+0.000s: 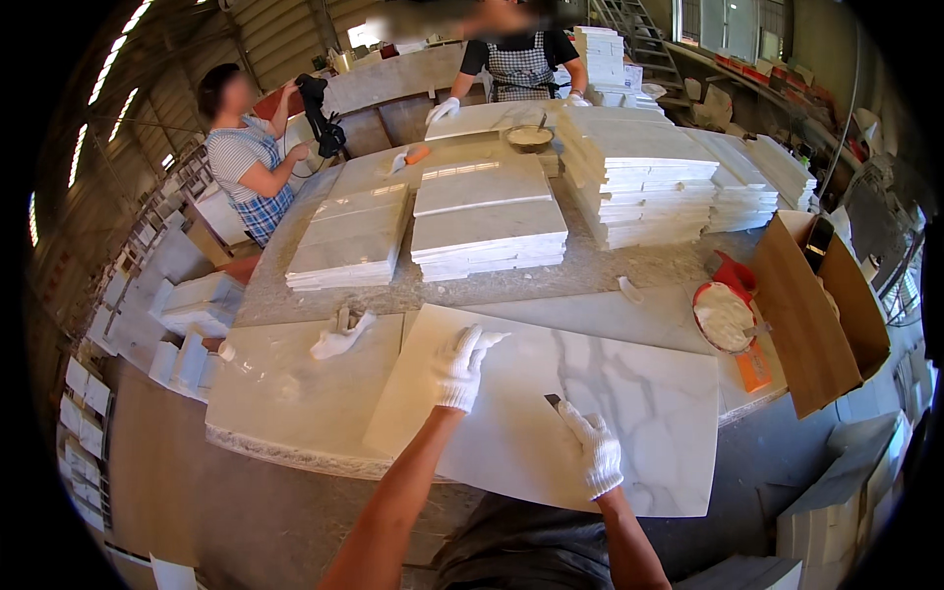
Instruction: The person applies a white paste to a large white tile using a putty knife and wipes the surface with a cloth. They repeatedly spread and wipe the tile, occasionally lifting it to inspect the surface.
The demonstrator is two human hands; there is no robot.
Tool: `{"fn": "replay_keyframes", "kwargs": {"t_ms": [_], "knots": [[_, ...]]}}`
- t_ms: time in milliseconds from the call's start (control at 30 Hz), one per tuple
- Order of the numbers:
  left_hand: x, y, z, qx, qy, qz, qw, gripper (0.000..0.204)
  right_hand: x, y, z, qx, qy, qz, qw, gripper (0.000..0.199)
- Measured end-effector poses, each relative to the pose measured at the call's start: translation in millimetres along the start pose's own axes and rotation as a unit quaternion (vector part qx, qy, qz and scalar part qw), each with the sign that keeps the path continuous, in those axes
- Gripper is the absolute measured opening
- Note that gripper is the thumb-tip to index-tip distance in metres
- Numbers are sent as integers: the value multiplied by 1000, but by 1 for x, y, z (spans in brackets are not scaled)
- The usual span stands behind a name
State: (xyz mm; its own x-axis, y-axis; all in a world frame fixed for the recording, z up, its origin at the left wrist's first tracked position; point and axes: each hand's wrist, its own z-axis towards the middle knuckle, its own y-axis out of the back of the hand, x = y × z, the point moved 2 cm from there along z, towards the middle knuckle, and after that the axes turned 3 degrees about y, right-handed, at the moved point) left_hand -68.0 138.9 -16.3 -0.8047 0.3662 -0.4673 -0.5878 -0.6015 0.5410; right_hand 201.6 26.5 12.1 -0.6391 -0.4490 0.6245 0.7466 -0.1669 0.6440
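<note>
A large white marble slab (511, 433) with grey veins lies tilted across the near side of the table, its front edge jutting toward me. My left hand (462, 369), in a white knit glove, rests on the slab's upper left part with its fingers stretched to the right. My right hand (593, 447), gloved the same way, is closed on a small scraper (553, 400); only its dark blade tip shows past the fingers, close to the slab's surface. The rest of the scraper is hidden in the glove.
Stacks of marble tiles (489, 241) stand beyond the slab, with a taller stack (654, 211) behind right. At right are a red bowl of white paste (723, 317) and a cardboard box (801, 324). A crumpled white glove (342, 334) lies left. Two people stand across the table.
</note>
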Motion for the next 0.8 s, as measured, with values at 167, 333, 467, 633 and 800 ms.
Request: {"fn": "replay_keyframes", "kwargs": {"t_ms": [167, 333, 467, 633, 800], "knots": [[-13, 0, 5, -3, -8, 32, 999, 38, 2, 7, 2, 5, -26, 6, 1000, 50], [13, -13, -4, 8, 13, -171, 985, 38, 16, 16, 7, 4, -12, 9, 1000, 53], [7, -12, 0, -12, -22, 20, 999, 42, 2, 6, 2, 20, -43, 16, 999, 53], [-10, 3, 6, -7, -22, 26, 999, 47, 9, 9, 3, 18, -32, 19, 999, 50], [-14, 3, 9, -11, -39, 13, 999, 48, 7, 8, 3, -6, -16, 14, 1000, 51]]}}
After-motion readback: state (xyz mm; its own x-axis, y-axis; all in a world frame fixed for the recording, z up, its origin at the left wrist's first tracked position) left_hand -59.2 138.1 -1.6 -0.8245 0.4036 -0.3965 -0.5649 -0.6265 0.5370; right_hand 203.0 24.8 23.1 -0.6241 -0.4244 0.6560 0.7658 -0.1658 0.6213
